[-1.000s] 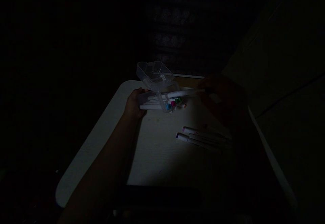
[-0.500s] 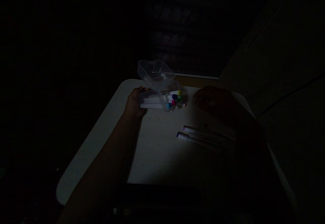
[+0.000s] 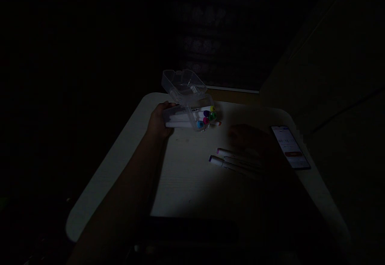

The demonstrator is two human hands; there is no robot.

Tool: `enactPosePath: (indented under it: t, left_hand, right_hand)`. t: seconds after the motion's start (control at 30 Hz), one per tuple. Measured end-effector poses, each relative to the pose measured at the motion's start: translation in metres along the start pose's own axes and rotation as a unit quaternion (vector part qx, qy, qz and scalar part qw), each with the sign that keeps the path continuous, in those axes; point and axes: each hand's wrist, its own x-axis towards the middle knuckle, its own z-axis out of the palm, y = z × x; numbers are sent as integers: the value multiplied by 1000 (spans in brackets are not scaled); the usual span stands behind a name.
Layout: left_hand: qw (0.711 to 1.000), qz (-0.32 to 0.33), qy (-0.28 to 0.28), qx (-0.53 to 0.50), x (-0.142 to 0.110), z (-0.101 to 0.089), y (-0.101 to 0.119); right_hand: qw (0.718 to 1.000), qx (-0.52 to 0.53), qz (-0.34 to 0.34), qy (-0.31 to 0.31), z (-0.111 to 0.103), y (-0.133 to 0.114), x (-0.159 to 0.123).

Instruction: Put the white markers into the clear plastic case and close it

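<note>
Room was nearly black; patterned dark background (image 3: 198, 44) beyond, dim wall (image 3: 339, 72) on the right with a dark cable (image 3: 345, 110) across it. Pale worktop (image 3: 180, 185), rounded corners, lit mostly on its left and middle; heavy shadow at lower right.

Clear case (image 3: 190, 114) was at the far middle of the worktop, lid (image 3: 183, 84) tipped open on the far side. Left grip (image 3: 158, 120) was closed around the case's left end, some fingers hidden behind it. Right grip (image 3: 245, 134) sat in shadow just beyond the loose markers; too dark to tell if it was wide, narrow or holding anything.

Phone (image 3: 290, 148) lay at far right, screen on, digits too blurred to read. Loose markers (image 3: 216, 160) lay side by side, purple and pink ends facing left, right ends lost in the dark. Capped markers (image 3: 200, 114) lay in the case, ends facing right: yellow, purple, green, pink, blue. Orange-ended marker (image 3: 216, 123) showed past the case's right side; couldn't tell if inside or under.
</note>
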Motion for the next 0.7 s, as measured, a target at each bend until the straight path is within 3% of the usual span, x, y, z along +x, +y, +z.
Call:
enactPosePath:
  t: [0.2,0.47,0.7]
  left_hand:
    - [999,-6,-28,-18,3,-3,-2]
    - [1000,-9,-13,-16,-1,1,1]
    - [1000,-8,-19,-9,-1,1,1]
  right_hand:
    - [996,18,-7,-87,-5,1,3]
    - [994,55,-58,-67,13,-4,3]
    - [995,21,-81,-49,21,-16,4]
